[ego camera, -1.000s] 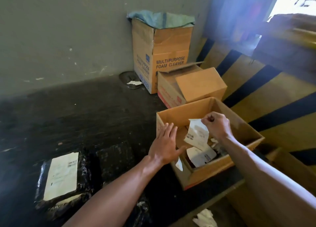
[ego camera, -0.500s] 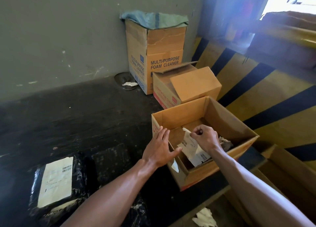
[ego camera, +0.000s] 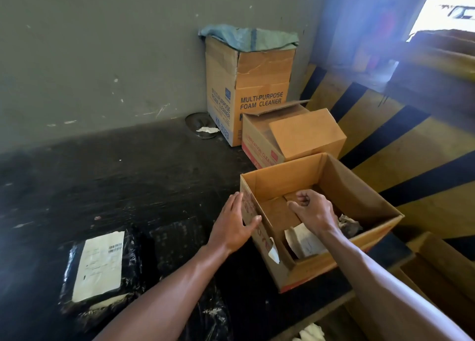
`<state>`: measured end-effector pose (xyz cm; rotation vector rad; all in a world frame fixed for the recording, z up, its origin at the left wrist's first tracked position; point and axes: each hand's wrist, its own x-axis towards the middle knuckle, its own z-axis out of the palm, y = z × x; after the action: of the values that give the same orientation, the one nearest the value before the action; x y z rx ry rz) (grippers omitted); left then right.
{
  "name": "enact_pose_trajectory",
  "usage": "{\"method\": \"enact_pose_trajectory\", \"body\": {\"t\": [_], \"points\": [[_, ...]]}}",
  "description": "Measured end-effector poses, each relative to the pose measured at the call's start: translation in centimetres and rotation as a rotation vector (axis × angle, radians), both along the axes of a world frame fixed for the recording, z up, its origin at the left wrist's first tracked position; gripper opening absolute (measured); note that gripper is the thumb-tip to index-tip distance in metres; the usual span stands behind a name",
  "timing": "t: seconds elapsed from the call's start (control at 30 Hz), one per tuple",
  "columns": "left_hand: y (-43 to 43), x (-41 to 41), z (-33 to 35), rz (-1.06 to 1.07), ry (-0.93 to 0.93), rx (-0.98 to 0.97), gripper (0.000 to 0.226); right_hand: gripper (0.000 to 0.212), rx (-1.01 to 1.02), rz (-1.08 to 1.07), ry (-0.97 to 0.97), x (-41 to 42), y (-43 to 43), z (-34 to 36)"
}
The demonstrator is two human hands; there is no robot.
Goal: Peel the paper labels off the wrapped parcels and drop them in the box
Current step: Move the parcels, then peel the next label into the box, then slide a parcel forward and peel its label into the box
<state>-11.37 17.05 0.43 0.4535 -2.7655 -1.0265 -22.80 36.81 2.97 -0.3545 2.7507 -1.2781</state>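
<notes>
Labels [ego camera: 304, 240] are lying inside the box [ego camera: 288, 177] at 4 o'clock; the right hand [ego camera: 314, 209] is hovering there, fingers curled and seemingly holding nothing. The left hand [ego camera: 235, 227] is bracing the box's wall, fingers spread — 1 labelled parcel [ego camera: 100, 266] is waiting at 8 o'clock.

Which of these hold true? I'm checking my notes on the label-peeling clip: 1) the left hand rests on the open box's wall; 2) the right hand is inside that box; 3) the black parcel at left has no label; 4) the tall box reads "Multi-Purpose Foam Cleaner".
1) The left hand rests on the open box's near wall: true.
2) The right hand is inside it, above a peeled label: true.
3) False: the black parcel carries a white label.
4) The tall box: true.
</notes>
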Motion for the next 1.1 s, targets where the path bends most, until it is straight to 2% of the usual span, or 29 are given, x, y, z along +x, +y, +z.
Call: {"method": "enact_pose_trajectory", "body": {"t": [0.1,0.23,0.33,0.43,0.53,0.67,0.8,0.93,1.03,1.1], "points": [[-3.0,1.9,-0.6,0.153,-0.028,0.086,0.089,0.046,-0.019,0.039,0.065,0.4,-2.5,0.7],[-6.9,5.3,-1.8,0.335,-0.090,0.173,0.086,0.036,-0.062,0.194,0.153,1.8,-7.1,1.4],[-8.8,8.3,-3.0,0.448,-0.103,0.219,0.086,0.035,-0.019,0.283,0.124,3.2,-11.1,0.9],[-9.8,10.9,-4.4,0.542,-0.131,0.267,0.082,0.049,0.088,0.350,0.106,4.6,-14.9,-0.9],[-10.3,12.8,-5.9,0.608,-0.173,0.341,0.081,0.056,0.192,0.383,0.009,6.2,-17.9,-3.9],[-10.9,13.8,-8.2,0.661,-0.274,0.449,0.086,0.071,0.293,0.419,-0.245,8.1,-19.6,-8.6],[-10.7,13.8,-9.6,0.676,-0.295,0.514,0.096,0.083,0.332,0.469,-0.391,9.7,-19.3,-11.9],[-11.0,13.1,-10.1,0.695,-0.228,0.484,0.085,0.073,0.256,0.476,-0.392,9.7,-19.6,-13.0],[-11.0,12.7,-9.5,0.680,-0.180,0.431,0.072,0.091,0.190,0.449,-0.384,9.0,-19.7,-13.2],[-10.8,12.7,-8.7,0.647,-0.151,0.411,0.070,0.093,0.165,0.424,-0.363,9.2,-19.5,-11.7]]}}
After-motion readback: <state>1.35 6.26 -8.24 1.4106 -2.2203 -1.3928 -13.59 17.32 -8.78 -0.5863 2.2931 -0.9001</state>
